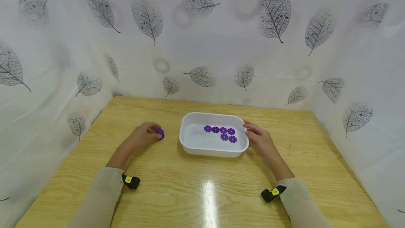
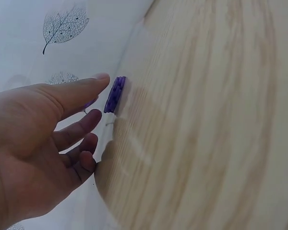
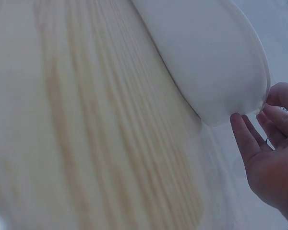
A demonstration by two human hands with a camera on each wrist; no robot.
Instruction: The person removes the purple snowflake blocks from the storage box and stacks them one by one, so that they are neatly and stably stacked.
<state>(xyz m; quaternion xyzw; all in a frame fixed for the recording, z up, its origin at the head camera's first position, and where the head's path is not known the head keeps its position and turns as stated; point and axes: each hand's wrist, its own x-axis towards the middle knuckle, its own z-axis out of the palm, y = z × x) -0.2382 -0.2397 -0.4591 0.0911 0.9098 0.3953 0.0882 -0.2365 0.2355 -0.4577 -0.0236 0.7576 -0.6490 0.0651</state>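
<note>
My left hand [image 1: 143,135] is over the left part of the table, thumb and forefinger pinching a purple flower-shaped disc [image 2: 90,103], mostly hidden behind the thumb. Just past the fingertips, more purple flower discs [image 2: 116,95] lie on the wood, seen edge-on. To the right stands a white plastic tray [image 1: 202,151]. Several flat purple flower discs [image 1: 224,136] lie on its floor, toward the right side. At the tray's right end my right hand [image 1: 261,140] grips the rim, its thumb [image 3: 240,129] against the outer wall.
The light wooden table [image 1: 177,189] runs to a back edge against a white curtain [image 1: 202,41] printed with grey leaves. The curtain also closes off both sides. A black strapped camera [image 1: 131,181] sits on the left wrist, another [image 1: 270,194] on the right.
</note>
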